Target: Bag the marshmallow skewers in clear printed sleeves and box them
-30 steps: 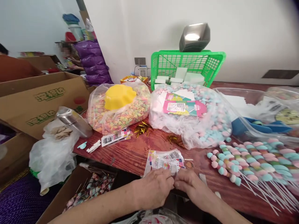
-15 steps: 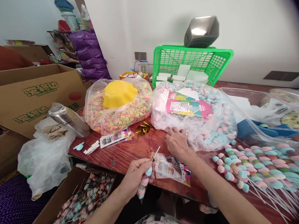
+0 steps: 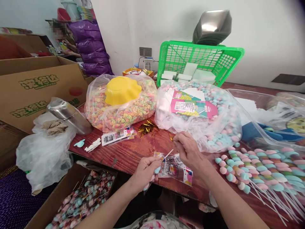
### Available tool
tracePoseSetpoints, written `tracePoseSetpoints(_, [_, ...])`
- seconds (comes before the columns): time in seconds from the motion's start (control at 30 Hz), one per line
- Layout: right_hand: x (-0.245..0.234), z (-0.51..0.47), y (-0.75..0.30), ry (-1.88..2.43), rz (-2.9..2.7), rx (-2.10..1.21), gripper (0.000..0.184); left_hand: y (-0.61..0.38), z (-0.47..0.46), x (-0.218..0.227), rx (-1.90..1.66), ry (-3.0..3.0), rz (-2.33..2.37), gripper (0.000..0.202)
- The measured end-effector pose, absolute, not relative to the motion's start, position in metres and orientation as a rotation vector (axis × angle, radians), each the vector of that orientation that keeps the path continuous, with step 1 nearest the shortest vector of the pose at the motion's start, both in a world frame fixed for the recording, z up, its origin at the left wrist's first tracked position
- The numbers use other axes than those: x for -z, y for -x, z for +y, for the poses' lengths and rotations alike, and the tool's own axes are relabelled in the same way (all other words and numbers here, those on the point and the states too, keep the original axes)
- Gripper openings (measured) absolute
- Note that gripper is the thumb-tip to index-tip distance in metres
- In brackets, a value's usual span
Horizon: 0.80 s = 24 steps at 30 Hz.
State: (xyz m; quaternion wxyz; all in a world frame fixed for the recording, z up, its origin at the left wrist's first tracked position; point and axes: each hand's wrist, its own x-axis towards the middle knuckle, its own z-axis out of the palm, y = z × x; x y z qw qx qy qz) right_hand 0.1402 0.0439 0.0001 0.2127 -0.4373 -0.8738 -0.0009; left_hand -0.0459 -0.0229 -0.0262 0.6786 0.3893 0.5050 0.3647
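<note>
My left hand [image 3: 144, 172] is closed round a bagged marshmallow skewer [image 3: 156, 170] at the table's near edge, the white stick poking up to the right. A small pile of printed clear bags [image 3: 176, 168] lies just right of it. My right hand [image 3: 189, 149] is pinched above the pile, beside the big bag of pink and blue marshmallows [image 3: 202, 117]; it seems to hold a thin gold twist tie, too small to be sure. Loose gold twist ties [image 3: 145, 128] lie on the wood further back.
A bag of coloured cereal rings with a yellow bowl [image 3: 121, 90] stands left. Finished skewers [image 3: 259, 168] lie at the right. A green basket [image 3: 200, 60], steel flask [image 3: 69, 116], cardboard boxes [image 3: 40, 92] and a box of wrapped skewers [image 3: 88, 197] surround the table. A person sits far back left.
Both hands were together over the bag pile. The left then lifted a bagged skewer, and the right reached to the gold ties and has drawn back towards the skewer.
</note>
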Motion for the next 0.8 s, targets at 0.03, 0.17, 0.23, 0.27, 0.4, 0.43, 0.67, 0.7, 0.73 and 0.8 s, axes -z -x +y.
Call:
tracePoseSetpoints(0.03, [-0.005,0.032,-0.141,1.106,-2.390,-0.018,0.020,0.039,-0.019,0.024,-0.832,-0.898,1.110,0.037])
tracePoseSetpoints(0.17, [-0.003,-0.008,-0.140,0.989,-2.251,0.078,0.030,0.015,-0.006,0.015,-0.878,-1.016,1.008,0.034])
tracePoseSetpoints(0.23, [0.005,-0.019,-0.143,1.068,-2.172,0.098,0.036,0.005,-0.006,0.010,-0.855,-1.044,0.984,0.031])
tracePoseSetpoints(0.27, [0.010,-0.023,-0.146,1.099,-2.133,0.088,0.038,0.001,-0.007,0.008,-0.829,-1.045,0.973,0.027])
tracePoseSetpoints(0.4, [0.020,-0.027,-0.158,1.143,-2.047,0.004,0.036,-0.010,-0.014,0.005,-0.761,-1.038,0.963,0.024])
tracePoseSetpoints(0.43, [0.021,-0.027,-0.161,1.143,-2.036,-0.008,0.036,-0.011,-0.015,0.006,-0.770,-1.050,0.968,0.027])
tracePoseSetpoints(0.67, [0.024,-0.037,-0.164,1.185,-1.902,0.112,0.040,-0.014,-0.013,0.023,-0.845,-1.161,0.993,0.035])
tracePoseSetpoints(0.7, [0.025,-0.041,-0.164,1.198,-1.846,0.119,0.031,-0.014,-0.013,0.024,-0.858,-1.193,0.985,0.035])
tracePoseSetpoints(0.73, [0.028,-0.046,-0.164,1.215,-1.782,0.100,0.021,-0.015,-0.013,0.024,-0.864,-1.226,0.981,0.035])
tracePoseSetpoints(0.8, [0.034,-0.053,-0.165,1.247,-1.642,-0.038,0.008,-0.018,-0.014,0.021,-0.856,-1.302,0.978,0.036])
